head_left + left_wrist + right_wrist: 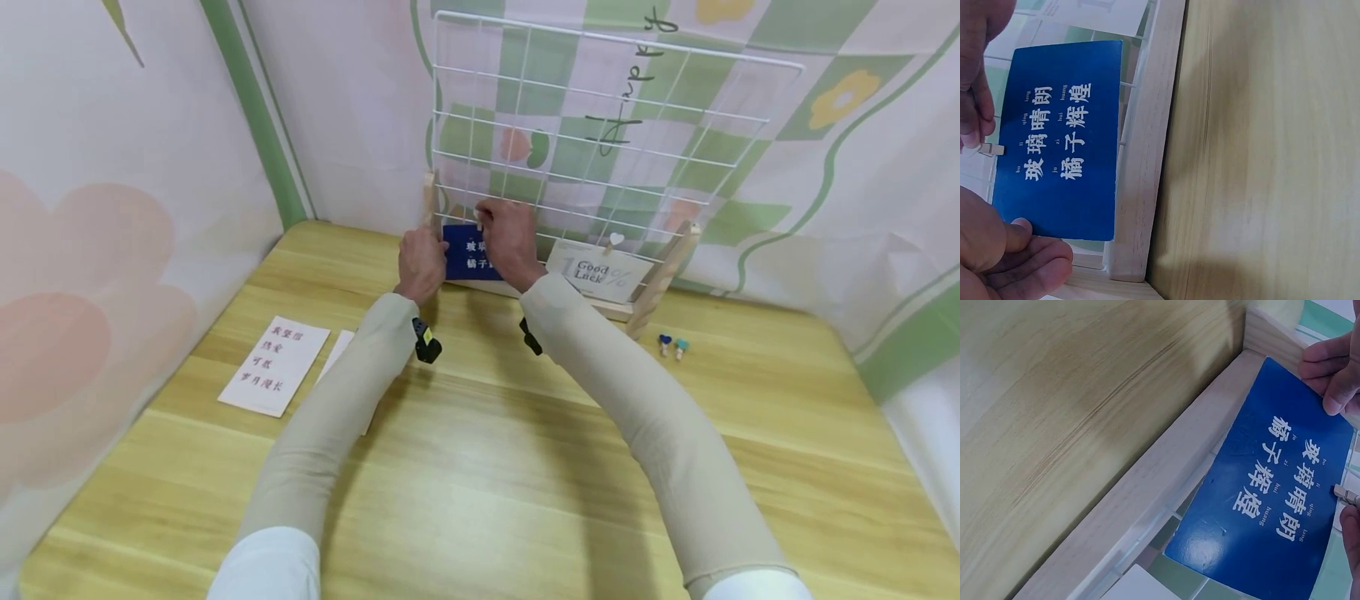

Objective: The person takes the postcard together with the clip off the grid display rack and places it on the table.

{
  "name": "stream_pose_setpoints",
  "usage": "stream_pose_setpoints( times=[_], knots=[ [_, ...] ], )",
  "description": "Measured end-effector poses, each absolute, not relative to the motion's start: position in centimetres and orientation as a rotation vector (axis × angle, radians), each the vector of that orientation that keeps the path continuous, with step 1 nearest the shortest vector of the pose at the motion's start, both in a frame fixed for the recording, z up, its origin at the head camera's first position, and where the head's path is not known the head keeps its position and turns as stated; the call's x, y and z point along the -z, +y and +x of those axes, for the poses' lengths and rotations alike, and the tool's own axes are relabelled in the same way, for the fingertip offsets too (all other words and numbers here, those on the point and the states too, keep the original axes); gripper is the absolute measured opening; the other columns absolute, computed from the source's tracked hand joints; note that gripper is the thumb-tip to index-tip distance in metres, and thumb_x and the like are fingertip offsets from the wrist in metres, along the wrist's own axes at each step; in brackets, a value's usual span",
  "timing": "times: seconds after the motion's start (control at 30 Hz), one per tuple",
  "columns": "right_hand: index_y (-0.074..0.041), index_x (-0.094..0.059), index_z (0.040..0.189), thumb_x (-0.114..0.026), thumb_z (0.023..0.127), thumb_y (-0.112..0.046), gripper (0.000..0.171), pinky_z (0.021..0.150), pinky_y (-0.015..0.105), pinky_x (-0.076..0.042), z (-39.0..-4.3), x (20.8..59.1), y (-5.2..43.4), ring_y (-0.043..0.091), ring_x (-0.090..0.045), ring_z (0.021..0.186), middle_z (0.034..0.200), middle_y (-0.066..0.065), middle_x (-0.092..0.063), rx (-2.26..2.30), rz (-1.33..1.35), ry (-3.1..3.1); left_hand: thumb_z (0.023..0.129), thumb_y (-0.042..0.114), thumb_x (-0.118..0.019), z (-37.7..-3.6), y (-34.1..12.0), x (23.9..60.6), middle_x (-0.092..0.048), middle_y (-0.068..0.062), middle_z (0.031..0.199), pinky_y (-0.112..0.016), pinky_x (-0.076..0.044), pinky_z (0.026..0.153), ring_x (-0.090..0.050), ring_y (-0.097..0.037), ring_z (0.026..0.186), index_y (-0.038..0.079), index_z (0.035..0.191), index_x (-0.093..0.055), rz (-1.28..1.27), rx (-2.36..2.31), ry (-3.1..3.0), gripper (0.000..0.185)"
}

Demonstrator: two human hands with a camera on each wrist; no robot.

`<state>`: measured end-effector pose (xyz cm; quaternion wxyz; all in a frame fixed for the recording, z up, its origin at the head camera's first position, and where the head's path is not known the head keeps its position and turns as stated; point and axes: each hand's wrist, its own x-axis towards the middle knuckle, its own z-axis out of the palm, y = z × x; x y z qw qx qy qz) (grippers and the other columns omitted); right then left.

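A blue card (1060,137) with white Chinese characters stands against a white wire grid (619,39), just above its pale wooden base (1147,156). At the card's left end, my left hand (422,262) pinches the edge between thumb and fingers. My right hand (512,242) grips a small wooden clothespin (991,149) at the card's top edge, its jaws over that edge. In the head view the right hand covers part of the card. To the right, a white "Good Luck" card (600,271) hangs on the grid under a clothespin with a white heart (616,239).
On the wooden table (465,467) at left lies a white card (273,367) with red characters. Beside it, another pale card (335,354) is partly hidden by the left forearm. Two small heart clothespins, one blue (664,345) and one teal (680,348), lie right of the stand.
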<state>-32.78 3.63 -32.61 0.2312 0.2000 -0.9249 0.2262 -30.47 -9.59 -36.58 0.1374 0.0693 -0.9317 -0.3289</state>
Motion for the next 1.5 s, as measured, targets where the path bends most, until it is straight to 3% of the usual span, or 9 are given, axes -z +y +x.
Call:
stream_pose_setpoints(
  times=[0.53, 0.77, 1.17, 1.5],
  knots=[
    [-0.004, -0.074, 0.107, -0.057, 0.099, -0.011, 0.02, 0.087, 0.037, -0.056, -32.6, 33.6, 3.9, 0.026, -0.074, 0.091, 0.1, 0.012, -0.076, -0.693, 0.587, -2.453, 0.097, 0.016, -0.062, -30.4, -9.7, 36.6, -0.073, -0.015, 0.098, -0.039, -0.057, 0.075, -0.069, -0.028, 0.09, 0.001, 0.099, -0.072, 0.213, 0.971, -2.718, 0.018],
    [0.0, -0.074, 0.105, -0.057, 0.099, -0.008, 0.02, 0.079, 0.037, -0.058, -32.6, 34.0, 4.0, 0.028, -0.074, 0.087, 0.098, 0.015, -0.076, -0.779, 0.588, -2.419, 0.097, 0.015, -0.062, -30.3, -9.8, 36.5, -0.073, -0.015, 0.098, -0.04, -0.057, 0.075, -0.07, -0.029, 0.09, 0.001, 0.097, -0.071, 0.182, 0.971, -2.715, 0.017],
    [0.001, -0.073, 0.102, -0.058, 0.098, -0.007, 0.018, 0.081, 0.038, -0.058, -32.8, 34.5, 3.8, 0.029, -0.074, 0.088, 0.098, 0.017, -0.075, -0.828, 0.619, -2.352, 0.098, 0.014, -0.06, -30.2, -10.1, 36.7, -0.073, -0.013, 0.097, -0.041, -0.056, 0.073, -0.069, -0.029, 0.088, 0.001, 0.094, -0.069, 0.154, 0.967, -2.713, 0.016],
    [0.003, -0.071, 0.102, -0.058, 0.098, -0.006, 0.017, 0.073, 0.038, -0.058, -33.0, 34.9, 3.9, 0.029, -0.073, 0.081, 0.094, 0.018, -0.075, -0.77, 0.651, -2.332, 0.098, 0.016, -0.06, -30.4, -10.2, 36.7, -0.073, -0.012, 0.098, -0.039, -0.056, 0.073, -0.069, -0.028, 0.088, 0.003, 0.093, -0.069, 0.147, 0.935, -2.729, 0.017]
  ],
)
